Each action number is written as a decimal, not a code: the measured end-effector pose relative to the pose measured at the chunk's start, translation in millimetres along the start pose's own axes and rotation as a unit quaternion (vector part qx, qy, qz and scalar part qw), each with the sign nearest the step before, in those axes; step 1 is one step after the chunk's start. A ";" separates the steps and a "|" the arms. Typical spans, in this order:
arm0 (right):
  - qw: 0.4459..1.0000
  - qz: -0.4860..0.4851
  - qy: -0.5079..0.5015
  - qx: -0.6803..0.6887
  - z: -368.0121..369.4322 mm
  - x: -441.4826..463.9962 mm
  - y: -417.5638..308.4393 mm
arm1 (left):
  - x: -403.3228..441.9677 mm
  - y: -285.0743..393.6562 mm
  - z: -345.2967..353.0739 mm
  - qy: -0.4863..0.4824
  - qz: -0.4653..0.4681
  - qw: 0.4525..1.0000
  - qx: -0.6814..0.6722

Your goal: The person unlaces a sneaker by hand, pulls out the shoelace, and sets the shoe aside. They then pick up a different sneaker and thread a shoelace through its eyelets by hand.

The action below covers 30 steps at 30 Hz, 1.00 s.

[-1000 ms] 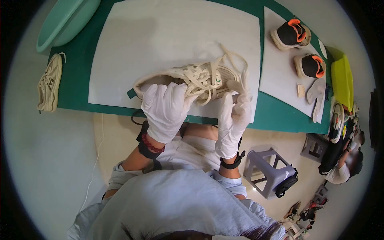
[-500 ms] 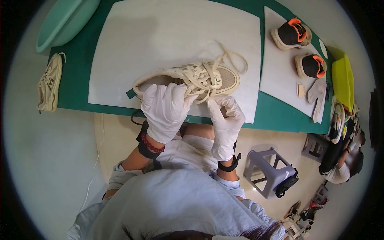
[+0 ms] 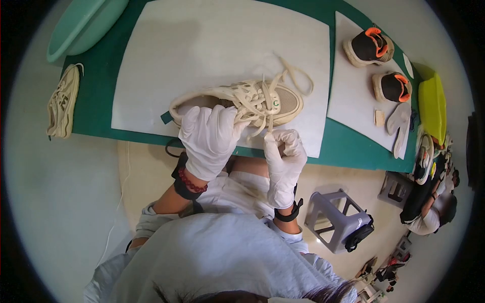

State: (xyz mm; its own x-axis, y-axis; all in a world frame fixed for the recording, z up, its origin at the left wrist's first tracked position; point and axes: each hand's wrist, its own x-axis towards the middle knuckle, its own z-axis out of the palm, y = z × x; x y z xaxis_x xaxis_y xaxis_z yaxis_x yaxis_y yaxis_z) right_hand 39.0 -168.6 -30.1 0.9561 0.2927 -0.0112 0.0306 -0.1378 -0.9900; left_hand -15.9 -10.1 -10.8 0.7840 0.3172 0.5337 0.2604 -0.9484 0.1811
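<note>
A cream sneaker (image 3: 289, 105) lies on the white board with its toe to the right. My left hand (image 3: 208, 139), in a white glove, grips the near side of the shoe by its opening; some of its fingertips are hidden. Just below the toe end, my gloved right hand (image 3: 285, 159) pinches a cream shoelace (image 3: 270, 122) and draws it taut toward me from the eyelets. More lace crosses loosely over the tongue, and one long end loops onto the board beyond the toe. A dark green tab (image 3: 165, 117) sticks out at the heel.
The white board (image 3: 217, 40) covers much of the green table (image 3: 96, 106). Another cream sneaker (image 3: 64, 103) stands at the left edge, below a teal basin (image 3: 83, 30). Rightward are two black-and-orange shoes (image 3: 366, 48), insoles (image 3: 399, 123), a yellow bin (image 3: 433, 106), a stool (image 3: 336, 217) and another person (image 3: 429, 219).
My right hand has pulled slightly toward me, away from the shoe, and the lace in its fingers has straightened. My left hand stays in place on the sneaker.
</note>
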 end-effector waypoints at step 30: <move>0.997 0.032 -0.015 0.070 4.5 14.0 0.9 | 0.7 0.3 -0.4 -0.007 -0.003 1.000 -0.005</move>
State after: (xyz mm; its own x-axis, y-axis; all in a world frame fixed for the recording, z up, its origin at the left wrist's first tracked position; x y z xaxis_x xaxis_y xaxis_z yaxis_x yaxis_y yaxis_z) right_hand 51.1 -160.4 -31.7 0.9454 0.3166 -0.0774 -0.0736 -0.0240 -0.9970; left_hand -15.5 -10.1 -10.0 0.7899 0.3227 0.5215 0.2600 -0.9464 0.1917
